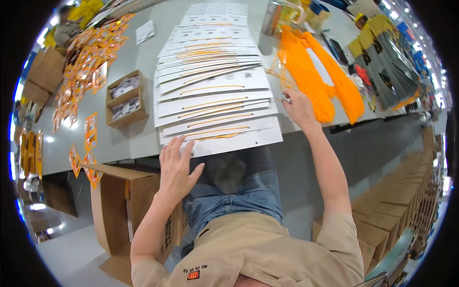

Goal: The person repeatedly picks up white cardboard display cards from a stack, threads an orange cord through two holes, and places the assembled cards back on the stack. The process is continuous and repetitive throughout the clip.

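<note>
A long overlapping row of white cards (215,112) runs up the middle of the table, with orange cords threaded across many of them. My left hand (177,167) lies on the near edge of the closest card, fingers spread. To the right, my right hand (301,110) is closed, thumb and forefinger pinched at the thin loose ends of the orange cords (285,79). Beyond it lies a big bundle of orange cords (306,71) in two thick hanks, draped toward the table's front edge. A pale strip shows between the hanks.
A divided cardboard tray (126,103) with small packets stands left of the cards. Orange packets (86,71) cover the far left. Tape rolls (318,14) and a clear container (282,16) stand at the back. An open carton (112,205) sits below the table's front edge, left of my legs.
</note>
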Available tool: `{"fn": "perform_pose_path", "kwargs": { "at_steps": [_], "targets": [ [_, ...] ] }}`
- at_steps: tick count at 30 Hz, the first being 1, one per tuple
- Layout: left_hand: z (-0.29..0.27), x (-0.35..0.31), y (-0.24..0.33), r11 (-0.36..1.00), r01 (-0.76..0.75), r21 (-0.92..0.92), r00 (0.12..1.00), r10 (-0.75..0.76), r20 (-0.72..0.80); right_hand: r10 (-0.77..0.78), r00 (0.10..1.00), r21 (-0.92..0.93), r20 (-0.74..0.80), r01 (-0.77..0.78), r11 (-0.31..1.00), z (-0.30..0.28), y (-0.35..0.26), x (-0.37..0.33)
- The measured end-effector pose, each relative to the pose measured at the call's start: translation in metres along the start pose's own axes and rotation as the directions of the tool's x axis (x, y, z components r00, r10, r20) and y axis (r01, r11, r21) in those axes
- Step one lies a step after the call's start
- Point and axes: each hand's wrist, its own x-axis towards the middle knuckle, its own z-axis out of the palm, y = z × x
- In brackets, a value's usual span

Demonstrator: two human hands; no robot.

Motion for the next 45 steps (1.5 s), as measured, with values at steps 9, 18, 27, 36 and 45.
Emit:
{"fn": "perform_pose_path", "kwargs": {
  "at_steps": [9,18,27,36,45],
  "targets": [
    [0.002,0.014,-0.019,0.997,-0.072,-0.016,0.996,0.073,0.06,0.072,0.957,-0.289,0.28,0.012,0.957,0.011,0.021,0.033],
    [0.0,0.019,-0.03,0.96,-0.263,0.094,0.96,0.27,-0.07,-0.005,0.982,-0.17,0.187,0.038,0.985,0.027,0.032,-0.001],
    [0.011,0.027,-0.027,0.978,-0.207,-0.017,0.978,0.207,0.016,-0.009,0.997,-0.11,0.071,0.017,0.994,0.028,0.028,-0.026],
    [0.006,0.039,-0.034,0.965,-0.259,-0.032,0.96,0.261,0.102,-0.021,1.0,-0.068,-0.003,0.021,0.997,0.029,0.023,-0.033],
    [0.005,0.045,-0.026,0.95,-0.305,0.064,0.945,0.294,0.144,-0.024,0.998,-0.047,-0.053,0.022,0.999,0.035,0.027,-0.036]
  ]
}}
